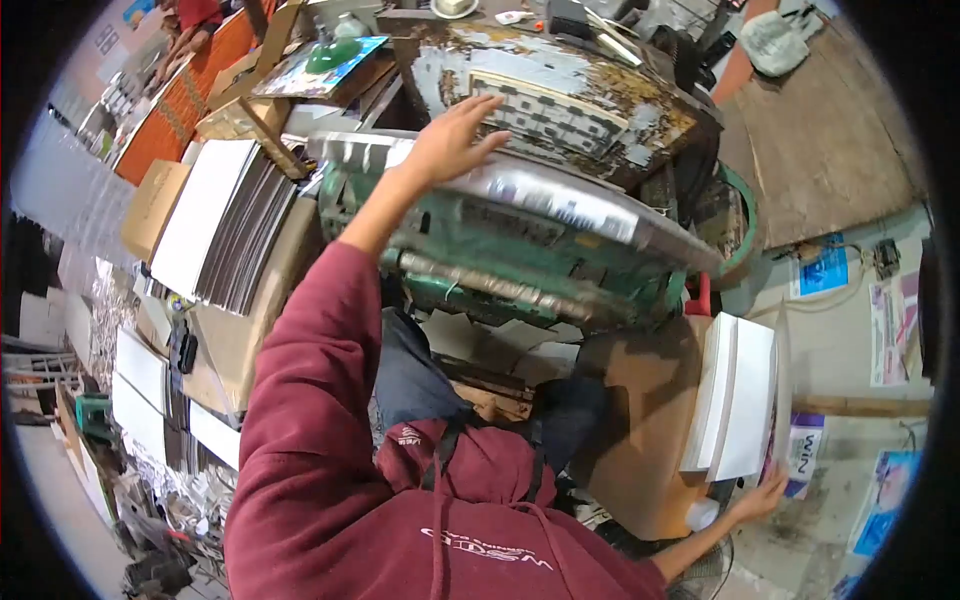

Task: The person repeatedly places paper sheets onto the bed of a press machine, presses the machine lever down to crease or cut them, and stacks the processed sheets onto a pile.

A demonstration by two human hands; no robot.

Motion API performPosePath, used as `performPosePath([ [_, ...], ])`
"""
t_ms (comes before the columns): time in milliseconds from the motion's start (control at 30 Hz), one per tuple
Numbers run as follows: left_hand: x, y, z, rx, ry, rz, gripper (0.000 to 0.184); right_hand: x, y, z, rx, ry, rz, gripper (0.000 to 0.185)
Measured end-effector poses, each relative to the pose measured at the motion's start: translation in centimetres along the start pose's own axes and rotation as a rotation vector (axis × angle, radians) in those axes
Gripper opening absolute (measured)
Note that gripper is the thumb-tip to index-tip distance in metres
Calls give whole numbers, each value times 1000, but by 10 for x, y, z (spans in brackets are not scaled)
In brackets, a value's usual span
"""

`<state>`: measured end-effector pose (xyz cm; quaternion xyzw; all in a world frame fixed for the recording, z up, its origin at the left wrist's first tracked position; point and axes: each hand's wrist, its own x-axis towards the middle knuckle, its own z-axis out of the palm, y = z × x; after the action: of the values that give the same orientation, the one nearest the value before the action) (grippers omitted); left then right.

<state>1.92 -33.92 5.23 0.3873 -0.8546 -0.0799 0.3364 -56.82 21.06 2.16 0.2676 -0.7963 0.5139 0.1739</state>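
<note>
My left hand (455,145) is open with its fingers spread, over the upper edge of the green press (460,230). Beneath it runs a pale, motion-blurred board or platen (560,195); whether my palm touches it I cannot tell. Behind that, a worn plate (440,60) carries a framed cutting form (545,115) with a grid pattern. At the lower right my right hand (765,493) is closed at the bottom end of a thin sheet (784,375), seen nearly edge-on and blurred. Beside the sheet, a stack of white sheets (742,400) lies on a brown board (640,420).
To the left, a tall stack of white-faced sheets (205,210) rests on a cardboard box (225,345). The press has a green wheel (745,225) on its right. A purple-and-white carton (803,450) lies on the floor. Another person (190,30) appears at the upper left.
</note>
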Motion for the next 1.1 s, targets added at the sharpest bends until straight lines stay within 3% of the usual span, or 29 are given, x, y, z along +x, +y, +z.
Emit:
performPosePath([
  [67, -2, -41, 20, -12, -317, -166, 59, 10, -56, 28, -2, -106, -55, 34],
  [133, -35, -54, 38, 504, -749, 159, 70, 14, -119, 61, 45, -273, -111, 32],
  [167, -47, -44, 40, 316, -775, -79, 76, 13, -147, 79, 91, -371, -134, 31],
  [200, -64, -30, 41, 122, -791, -319, 82, 13, -156, 96, 78, -427, -208, 28],
  [333, -158, 50, -4, 287, -737, -132, 85, -38, -202, 183, 403, -775, -74, 29],
  [400, -202, 87, -35, 195, -613, -74, 81, -70, -181, 236, 518, -1004, 24, 31],
  [467, -241, 98, -52, 307, -597, 9, 70, -91, -210, 268, 219, -1230, 65, 30],
  [533, -264, 104, -74, 330, -528, -3, 69, -113, -191, 320, 462, -1388, 140, 27],
  [600, -278, 105, -97, 374, -404, -64, 60, -125, -210, 349, 513, -1496, 220, 32],
  [667, -280, 100, -134, 299, -315, -215, 62, -117, -232, 374, 416, -1519, 154, 40],
  [733, -289, 90, -174, 494, -100, -311, 69, -108, -249, 384, 328, -1531, 93, 50],
  [800, -285, 80, -221, 716, 81, -439, 77, -90, -254, 386, -212, -1221, -369, 69],
  [833, -289, 65, -237, 841, 140, -496, 77, -81, -218, 410, -214, -1082, -638, 82],
  [867, -294, 47, -252, 964, 200, -554, 78, -78, -230, 403, -211, -1080, -641, 82],
  [933, -307, -1, -266, 1023, 229, -662, 77, -67, -281, 364, 49, -999, -394, 73],
  [967, -320, -32, -269, 1080, 251, -773, 76, -61, -285, 352, 113, -895, -438, 67],
  [1067, -391, -167, -262, 993, 207, -732, 69, -59, -291, 301, 183, -711, -452, 54],
  [1100, -415, -205, -255, 964, 140, -717, 66, -56, -277, 287, 43, -683, -499, 54],
])
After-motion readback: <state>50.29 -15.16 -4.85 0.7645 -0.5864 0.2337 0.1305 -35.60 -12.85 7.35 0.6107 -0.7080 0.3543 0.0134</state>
